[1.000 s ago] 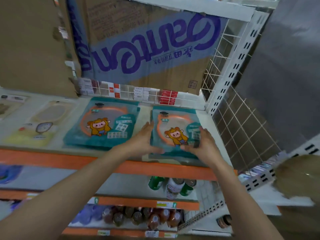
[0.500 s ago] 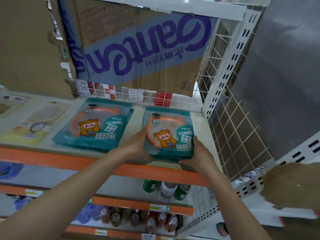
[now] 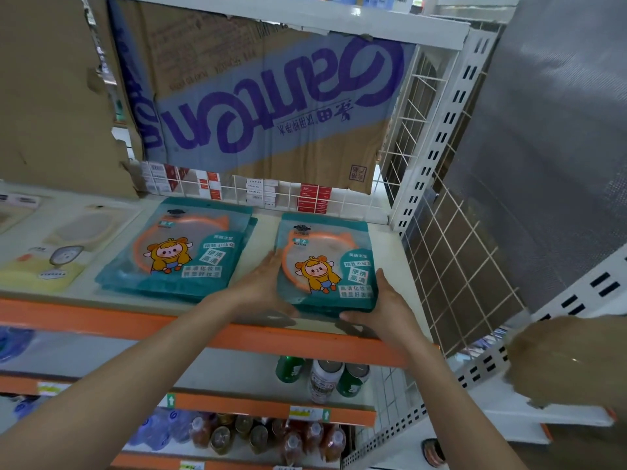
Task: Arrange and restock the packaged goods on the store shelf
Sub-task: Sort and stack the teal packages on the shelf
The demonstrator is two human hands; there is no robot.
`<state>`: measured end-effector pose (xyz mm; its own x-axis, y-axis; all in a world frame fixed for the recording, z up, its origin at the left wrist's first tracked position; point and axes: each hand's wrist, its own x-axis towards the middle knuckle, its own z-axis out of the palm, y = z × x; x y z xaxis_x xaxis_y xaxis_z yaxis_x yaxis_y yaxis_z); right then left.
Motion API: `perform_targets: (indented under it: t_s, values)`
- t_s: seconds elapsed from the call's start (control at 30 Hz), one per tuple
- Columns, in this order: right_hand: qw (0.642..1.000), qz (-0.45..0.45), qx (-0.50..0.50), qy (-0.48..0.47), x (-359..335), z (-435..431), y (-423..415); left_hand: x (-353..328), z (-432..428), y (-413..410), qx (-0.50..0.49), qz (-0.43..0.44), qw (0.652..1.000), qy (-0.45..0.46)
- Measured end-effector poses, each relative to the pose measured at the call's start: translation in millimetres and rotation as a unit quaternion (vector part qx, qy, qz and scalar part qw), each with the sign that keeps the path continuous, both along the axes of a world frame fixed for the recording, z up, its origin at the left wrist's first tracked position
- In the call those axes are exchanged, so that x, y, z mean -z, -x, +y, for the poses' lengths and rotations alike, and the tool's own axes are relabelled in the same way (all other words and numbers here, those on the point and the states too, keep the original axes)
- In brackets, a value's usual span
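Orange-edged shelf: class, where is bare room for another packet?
Bare strips lie between the right teal stack and the wire side panel, and behind that stack. Leftward, the left teal stack and pale packets crowd it.

Right there, packet stack [image 3: 325,266] on the shelf [image 3: 84,317]; second stack [image 3: 179,256] just left of it, cardboard box [image 3: 271,106] behind it, bottles [image 3: 320,381] below it.

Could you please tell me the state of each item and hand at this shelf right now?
Right stack: flat on the shelf, pressed between both hands.
Left stack: flat, slightly fanned, untouched.
Left hand: straight fingers against the right stack's left side.
Right hand: straight fingers against its right side.
Box: upside down, top edge torn.
Yellow pack: flat, untouched.
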<state>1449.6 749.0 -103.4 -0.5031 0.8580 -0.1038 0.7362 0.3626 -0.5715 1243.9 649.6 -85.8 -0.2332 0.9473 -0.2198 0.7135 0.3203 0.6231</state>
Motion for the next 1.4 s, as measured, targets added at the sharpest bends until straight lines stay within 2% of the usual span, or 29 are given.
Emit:
perform_targets:
  t_s: [0.23, 0.37, 0.47, 0.53, 0.63, 0.73, 0.9, 1.0, 1.2, 1.4]
  values:
    - [0.999, -0.019, 0.003, -0.041, 4.1, 0.3, 2.1, -1.3, -1.9, 1.0, -0.007, -0.013, 1.000, -0.023]
    - [1.000, -0.025, -0.001, 0.005, -7.4, -2.9, -0.8, -10.5, -7.1, 4.6, 0.027, -0.026, 0.999, -0.030]
    - [0.999, 0.012, -0.033, -0.024, -30.2, -10.3, 10.3, -29.4, -17.1, 21.3, 0.049, -0.028, 0.996, -0.072]
    - [0.996, 0.041, -0.056, -0.053, -44.7, -19.9, 35.2, -39.5, -29.2, 48.8, 0.029, -0.016, 0.994, -0.101]
    - [0.988, 0.004, -0.111, -0.105, -52.4, -38.2, 95.6, -46.0, -56.9, 111.0, -0.032, 0.061, 0.991, -0.117]
    - [0.978, -0.019, -0.155, -0.139, -50.1, -67.0, 166.2, -49.8, -104.7, 176.2, -0.079, 0.089, 0.985, -0.124]
    - [0.970, -0.018, -0.180, -0.161, -38.6, -128.4, 287.6, -44.9, -204.5, 284.3, -0.125, 0.132, 0.981, -0.065]
    - [0.962, -0.053, -0.206, -0.173, -38.5, -175.0, 363.8, -54.1, -260.9, 349.8, -0.131, 0.166, 0.976, -0.055]
    - [0.942, -0.076, -0.266, -0.190, -49.8, -254.9, 497.2, -64.6, -348.1, 453.7, -0.196, 0.182, 0.963, -0.042]
    - [0.928, -0.058, -0.320, -0.179, -52.6, -305.3, 614.8, -55.1, -413.6, 551.8, -0.245, 0.206, 0.947, -0.035]
